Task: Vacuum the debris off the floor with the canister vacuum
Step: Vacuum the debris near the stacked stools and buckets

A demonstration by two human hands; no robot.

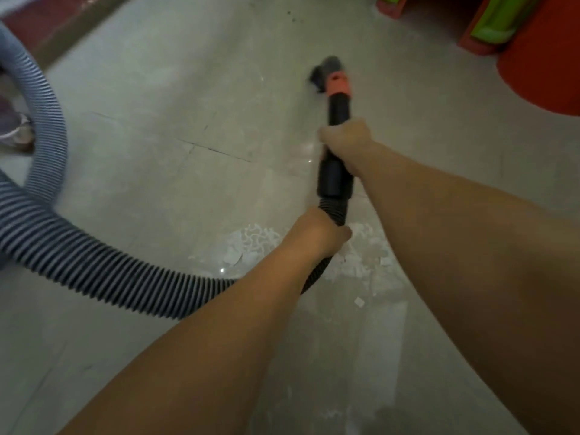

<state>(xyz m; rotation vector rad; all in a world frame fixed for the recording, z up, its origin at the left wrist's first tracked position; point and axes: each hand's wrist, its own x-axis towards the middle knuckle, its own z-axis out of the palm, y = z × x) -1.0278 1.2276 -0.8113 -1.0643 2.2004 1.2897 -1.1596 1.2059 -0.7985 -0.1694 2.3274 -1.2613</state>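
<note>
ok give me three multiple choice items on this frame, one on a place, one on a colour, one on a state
1. Where does the white debris lie?
A. ahead of the brush nozzle
B. on the floor under the hands
C. on the orange furniture

2. What colour is the collar behind the brush nozzle?
A. orange
B. blue
C. white

3. What is the left hand doing?
A. hanging idle
B. pressing flat on the floor
C. holding the ribbed hose

Answers:
1 B, the flakes sit on the floor beneath both hands, nearer than the nozzle.
2 A, an orange band joins the nozzle to the black wand.
3 C, its grip wraps the hose just below the wand, while the right hand holds the wand.
</note>
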